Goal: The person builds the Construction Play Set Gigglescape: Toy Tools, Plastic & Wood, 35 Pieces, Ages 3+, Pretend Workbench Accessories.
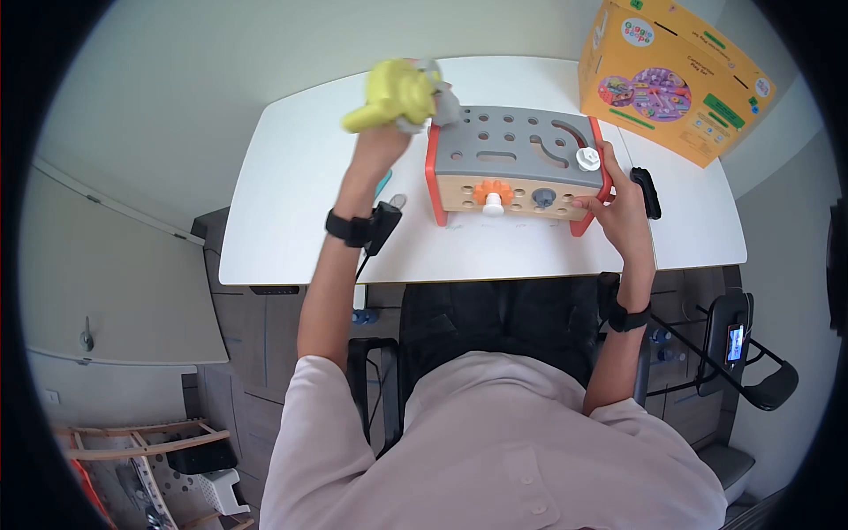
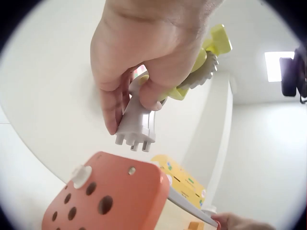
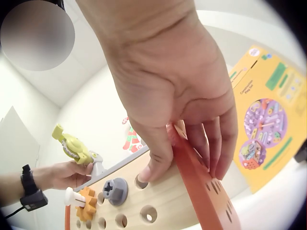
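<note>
In the head view, my left hand grips a yellow-green and grey toy circular saw, raised beside the left end of a toy workbench. The left wrist view shows thumb and fingers on its grey pegged base, pegs pointing down above the red end panel. My right hand holds the bench's right end panel, thumb on the wooden front, fingers over the outer side. An orange gear with a white screw and a grey bolt sit in the front. A white bolt stands on top.
An orange-yellow play-set box stands behind the bench at the right of the white table. To the bench's right lies a black object. A teal piece lies near the left forearm.
</note>
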`<move>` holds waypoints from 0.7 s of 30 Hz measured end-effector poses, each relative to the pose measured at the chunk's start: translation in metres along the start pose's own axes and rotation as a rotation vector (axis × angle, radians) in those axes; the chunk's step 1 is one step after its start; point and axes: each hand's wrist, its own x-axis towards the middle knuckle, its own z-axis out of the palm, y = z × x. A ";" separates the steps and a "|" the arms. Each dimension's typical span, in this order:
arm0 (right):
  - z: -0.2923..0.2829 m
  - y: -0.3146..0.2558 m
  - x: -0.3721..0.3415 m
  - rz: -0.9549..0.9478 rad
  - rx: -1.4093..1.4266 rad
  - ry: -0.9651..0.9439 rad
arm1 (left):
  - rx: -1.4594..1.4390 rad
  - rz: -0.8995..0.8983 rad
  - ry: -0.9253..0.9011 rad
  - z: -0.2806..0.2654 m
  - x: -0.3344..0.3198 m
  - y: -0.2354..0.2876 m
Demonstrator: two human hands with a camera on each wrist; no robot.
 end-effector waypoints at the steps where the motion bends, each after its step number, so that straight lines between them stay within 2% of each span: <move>1: 0.001 0.002 0.001 -0.025 0.012 0.009 | 0.001 0.003 0.002 0.006 0.002 0.004; 3: 0.001 0.009 0.003 -0.025 -0.022 0.010 | 0.237 0.033 -0.064 0.014 0.010 0.021; 8: 0.000 0.012 0.003 -0.081 -0.051 0.016 | 0.274 0.031 -0.056 0.022 0.015 0.026; 10: -0.002 0.006 0.002 -0.006 0.002 -0.003 | 0.173 -0.164 -0.053 0.023 0.016 0.029; 14: -0.001 0.007 0.002 -0.010 -0.022 -0.002 | 0.172 -0.117 -0.069 0.021 0.012 0.028; 16: -0.001 0.008 0.002 -0.016 -0.026 0.000 | 0.156 -0.138 -0.156 0.019 0.011 0.026; 21: -0.002 0.008 0.003 -0.020 -0.021 -0.003 | 0.270 -0.163 -0.127 0.024 0.009 0.025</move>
